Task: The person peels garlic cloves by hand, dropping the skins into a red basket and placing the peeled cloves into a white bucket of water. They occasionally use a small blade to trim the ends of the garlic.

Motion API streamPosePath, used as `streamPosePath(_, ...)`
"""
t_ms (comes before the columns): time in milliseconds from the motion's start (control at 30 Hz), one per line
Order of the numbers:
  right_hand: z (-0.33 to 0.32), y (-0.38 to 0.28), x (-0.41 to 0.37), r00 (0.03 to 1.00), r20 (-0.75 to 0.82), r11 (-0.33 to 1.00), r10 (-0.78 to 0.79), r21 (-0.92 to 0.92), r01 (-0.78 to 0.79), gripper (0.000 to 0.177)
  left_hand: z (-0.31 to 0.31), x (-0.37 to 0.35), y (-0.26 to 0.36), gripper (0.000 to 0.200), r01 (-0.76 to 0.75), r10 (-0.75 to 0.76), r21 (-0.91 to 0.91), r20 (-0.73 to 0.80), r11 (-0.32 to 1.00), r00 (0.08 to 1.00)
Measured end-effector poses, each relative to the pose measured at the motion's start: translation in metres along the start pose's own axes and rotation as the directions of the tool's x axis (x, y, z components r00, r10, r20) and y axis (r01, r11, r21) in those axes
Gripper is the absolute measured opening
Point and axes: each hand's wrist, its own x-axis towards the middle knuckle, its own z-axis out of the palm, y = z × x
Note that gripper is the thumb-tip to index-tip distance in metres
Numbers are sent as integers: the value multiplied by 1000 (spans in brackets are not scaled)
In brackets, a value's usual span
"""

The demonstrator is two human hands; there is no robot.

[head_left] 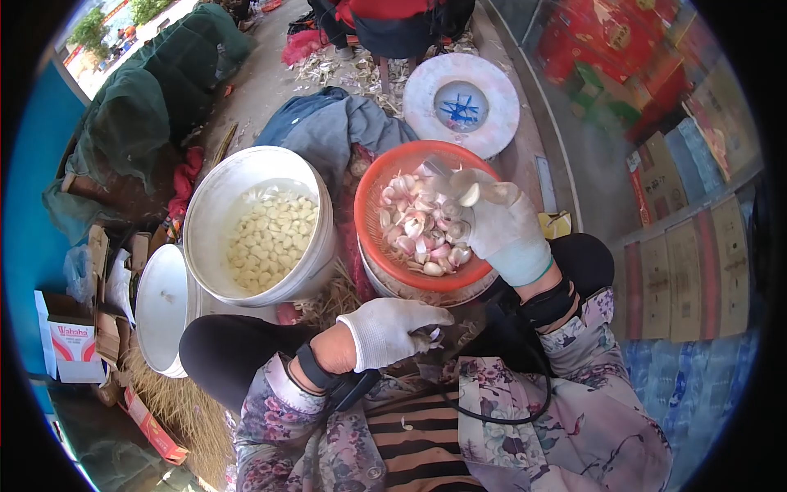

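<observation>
My right hand [507,234], in a white glove, is closed over the right side of an orange basket [366,238]. A small knife [436,170] with a blurred grey blade sticks out from its fingers, with a pale garlic clove [469,195] at the thumb and fingertips. Unpeeled pinkish garlic cloves [414,221] fill the basket. My left hand [389,332], also gloved, is in front of the basket above my lap. Its fingers curl round something whitish and papery, like garlic skin [428,334]; most of it is hidden.
Left of the basket, a white bucket [197,246] holds peeled cloves in liquid. Another white bucket [164,303] stands beside it. Behind are a grey-blue cloth [336,131] and a round white stool [418,102]. A seated person [393,29] is at the back. Cartons [680,279] line the right.
</observation>
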Motion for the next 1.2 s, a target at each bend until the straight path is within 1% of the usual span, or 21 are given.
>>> streamPosePath(33,-4,-1,0,999,-13,999,-43,-32,42,36,2,-4,-3,32,25,-27,43,39,999,999)
streamPosePath(67,-19,-5,4,998,58,994,7,-109,-1,34,3,-7,-7,34,49,-56,86,77,995,995)
streamPosePath(100,-27,-11,11,990,124,981,64,-189,-39,33,3,-8,-14,33,7,-12,81,59,997,998)
streamPosePath(133,-33,-9,11,995,100,911,9,-410,33,30,1,-10,-18,32,0,-1,83,11,997,1000)
streamPosePath(200,-35,-4,10,994,50,600,-100,-794,100,26,-6,-13,-19,29,-15,22,89,-83,996,996)
streamPosePath(233,-33,1,13,972,150,363,-180,-908,207,26,-10,-13,-11,30,69,-54,91,-165,993,985)
streamPosePath(267,-30,5,15,937,265,95,-228,-952,292,25,-16,-13,-3,33,135,-119,118,-134,984,984)
streamPosePath(300,-22,7,16,966,176,-28,-190,-984,174,23,-23,-13,3,35,201,-187,148,-106,968,977)
streamPosePath(367,-22,18,22,955,218,-208,-200,-962,176,23,-30,-13,13,43,288,-282,236,-61,928,958)
streamPosePath(400,-24,24,26,950,239,-296,-203,-939,173,23,-30,-12,14,43,275,-262,237,-84,932,961)
streamPosePath(433,-27,29,29,926,312,-441,-213,-876,195,22,-30,-12,14,43,262,-243,237,-108,936,964)
streamPosePath(567,-27,34,26,876,435,-559,-210,-788,258,22,-31,-13,7,38,182,-136,193,-228,964,964)
streamPosePath(633,-31,30,23,884,434,-584,-175,-768,262,24,-31,-13,7,30,238,-206,61,-326,969,923)
streamPosePath(667,-30,29,21,903,400,-553,-157,-794,255,24,-32,-13,7,27,257,-242,-7,-369,966,898)
streamPosePath(733,-26,25,17,937,327,-489,-121,-842,230,24,-33,-11,7,21,253,-241,-31,-433,967,869)
streamPosePath(833,-30,23,15,919,369,-482,-140,-836,263,24,-31,-8,4,18,257,-272,-102,-507,961,818)
streamPosePath(933,-27,15,15,944,275,-228,-181,-946,232,24,-29,-3,0,22,286,-355,-211,-554,935,753)
streamPosePath(1033,-19,10,13,904,357,56,-234,-924,379,23,-29,7,2,27,278,-470,-393,-575,876,670)
streamPosePath(1100,-4,5,3,984,175,432,-19,-886,166,22,-26,14,1,29,245,-430,-363,-627,899,649)
streamPosePath(1133,1,4,0,987,110,581,115,-814,23,21,-24,16,1,30,230,-410,-347,-653,909,637)
streamPosePath(1200,-4,12,-1,973,172,628,157,-777,36,21,-23,20,6,31,248,-384,-296,-641,923,664)
